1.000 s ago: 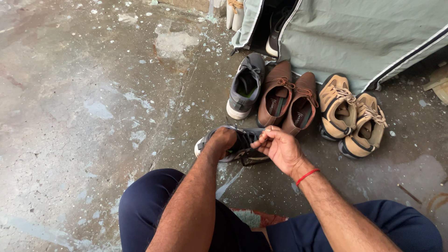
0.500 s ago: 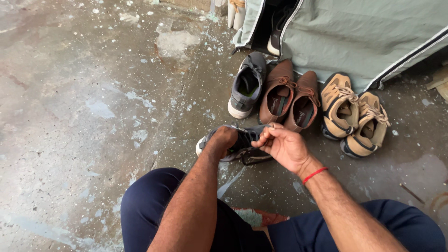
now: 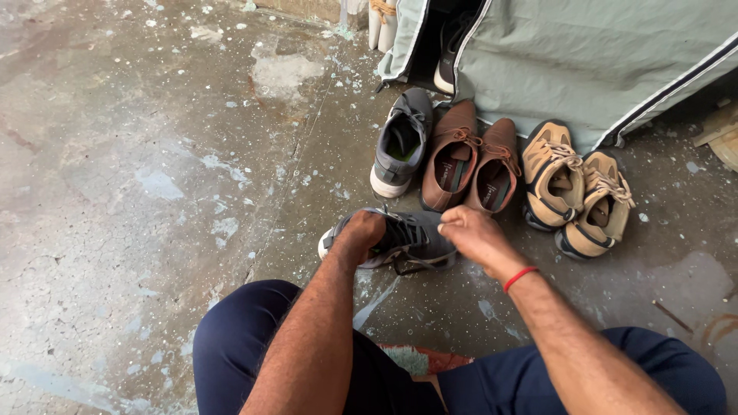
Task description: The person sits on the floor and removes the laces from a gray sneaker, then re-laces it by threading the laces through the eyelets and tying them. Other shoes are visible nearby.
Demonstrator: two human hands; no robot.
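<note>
Grey sneaker (image 3: pixel 403 240) on its side on the concrete floor (image 3: pixel 154 169), just before our knees.

We read the tilt as giving access to its laces. Left hand (image 3: pixel 360 230) is curled around the heel, steadying it; right hand (image 3: pixel 470 232) is fisted at the toe end, apparently pinching a lace. Its grey mate (image 3: pixel 401 143), brown shoes (image 3: pixel 470 157) and tan shoes (image 3: pixel 575 187) line up beyond.
</note>
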